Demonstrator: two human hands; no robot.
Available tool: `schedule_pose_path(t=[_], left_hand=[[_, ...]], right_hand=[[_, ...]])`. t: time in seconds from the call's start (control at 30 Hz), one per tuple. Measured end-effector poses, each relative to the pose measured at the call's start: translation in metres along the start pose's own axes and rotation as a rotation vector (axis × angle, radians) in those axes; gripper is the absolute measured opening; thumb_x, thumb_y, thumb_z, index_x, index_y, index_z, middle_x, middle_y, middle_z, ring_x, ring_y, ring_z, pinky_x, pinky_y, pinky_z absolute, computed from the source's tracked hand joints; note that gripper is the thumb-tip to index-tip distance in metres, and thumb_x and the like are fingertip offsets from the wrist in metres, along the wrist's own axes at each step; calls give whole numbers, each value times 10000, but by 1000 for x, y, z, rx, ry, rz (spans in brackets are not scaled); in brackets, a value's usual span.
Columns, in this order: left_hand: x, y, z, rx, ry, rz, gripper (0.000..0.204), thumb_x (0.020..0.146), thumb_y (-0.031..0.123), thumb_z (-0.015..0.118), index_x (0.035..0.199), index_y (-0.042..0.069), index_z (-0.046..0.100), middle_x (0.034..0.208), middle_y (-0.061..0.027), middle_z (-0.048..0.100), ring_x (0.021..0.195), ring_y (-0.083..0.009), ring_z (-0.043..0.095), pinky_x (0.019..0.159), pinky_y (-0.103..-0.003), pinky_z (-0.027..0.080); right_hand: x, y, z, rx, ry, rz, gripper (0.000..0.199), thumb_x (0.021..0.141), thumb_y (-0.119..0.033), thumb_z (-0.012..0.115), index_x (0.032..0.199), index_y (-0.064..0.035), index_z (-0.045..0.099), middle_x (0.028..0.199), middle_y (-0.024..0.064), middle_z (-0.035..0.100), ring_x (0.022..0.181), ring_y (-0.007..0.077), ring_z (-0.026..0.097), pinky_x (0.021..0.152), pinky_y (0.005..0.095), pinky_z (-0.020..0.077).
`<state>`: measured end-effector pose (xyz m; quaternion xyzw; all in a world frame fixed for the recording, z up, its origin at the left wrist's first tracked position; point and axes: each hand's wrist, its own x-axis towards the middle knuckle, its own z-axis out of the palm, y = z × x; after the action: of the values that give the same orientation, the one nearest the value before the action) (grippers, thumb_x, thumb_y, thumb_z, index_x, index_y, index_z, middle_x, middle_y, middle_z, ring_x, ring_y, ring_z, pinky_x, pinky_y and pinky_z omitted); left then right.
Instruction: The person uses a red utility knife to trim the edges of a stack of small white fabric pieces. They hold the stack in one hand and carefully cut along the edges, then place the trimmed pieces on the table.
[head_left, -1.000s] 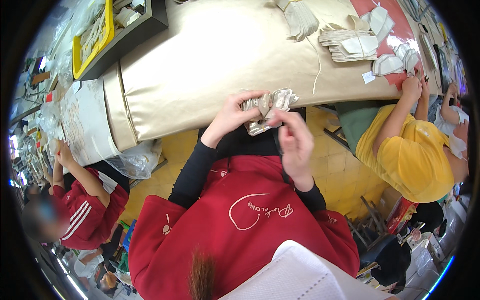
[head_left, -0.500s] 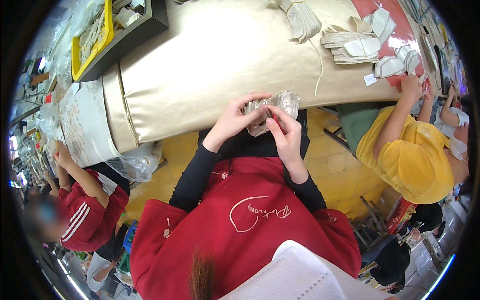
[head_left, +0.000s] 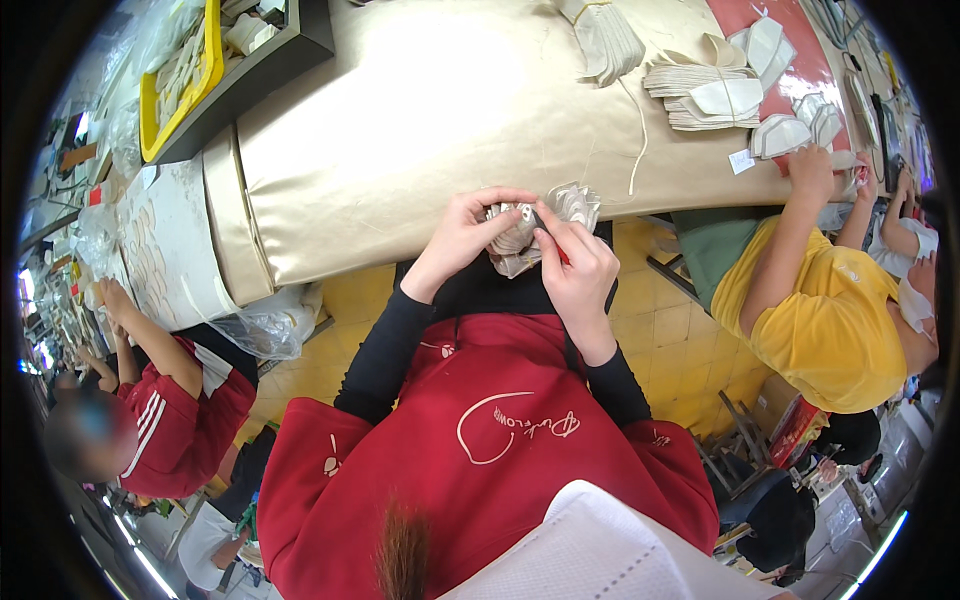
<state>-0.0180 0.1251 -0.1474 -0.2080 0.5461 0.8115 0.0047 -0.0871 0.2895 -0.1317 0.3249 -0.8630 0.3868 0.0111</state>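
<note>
At the near edge of the table, my left hand [head_left: 468, 228] is closed around a bundle of pale, layered cut pieces [head_left: 516, 240]. Its fingers lie across the top of the bundle. My right hand [head_left: 584, 268] is pinched against the bundle's right side. From its grip pokes a small red item [head_left: 564, 257], too covered to name. Just above my right fingers, a fanned clump of similar pieces [head_left: 577, 202] shows; I cannot tell whether it is joined to the bundle. My palms hide much of the pieces.
A tan-covered table [head_left: 420, 130] spans the front. Tied stacks of pale pieces [head_left: 705, 90] lie at its far right, by a red sheet [head_left: 815, 70]. A black box [head_left: 290, 60] and yellow tray [head_left: 152, 115] stand left. Co-workers sit on both sides, one in yellow [head_left: 820, 310].
My right hand has turned and shifted slightly right, its fingers now more bunched. More of the bundle shows between my hands. The right co-worker's hand has moved slightly left.
</note>
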Motion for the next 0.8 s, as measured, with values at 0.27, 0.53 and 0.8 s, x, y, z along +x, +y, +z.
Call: schedule_pose_path(t=[0.27,0.53,0.8], left_hand=[[-1,9,-3,75,-5,-65,303,912,18,655,1210,-12,693,1052,-62,726,882,-72,660,754,-223,553],[-1,8,-10,-21,-137,-78,460,850,-67,670,1305,-24,626,1174,-82,694,998,-102,658,882,-259,549],[3,6,-12,-5,-127,-102,496,834,-85,656,1325,-29,607,1212,-99,685,1043,-126,662,933,-283,540]], right_hand=[[0,-1,-2,-75,-4,-58,347,796,-125,758,1127,-226,777,706,-17,635,493,187,528,513,296,427],[0,0,-2,51,-44,4,286,799,-75,746,1067,-168,783,742,12,681,533,206,580,536,306,465],[0,8,-4,198,-18,-21,289,799,-88,753,1084,-133,767,746,17,684,550,203,588,542,315,452]])
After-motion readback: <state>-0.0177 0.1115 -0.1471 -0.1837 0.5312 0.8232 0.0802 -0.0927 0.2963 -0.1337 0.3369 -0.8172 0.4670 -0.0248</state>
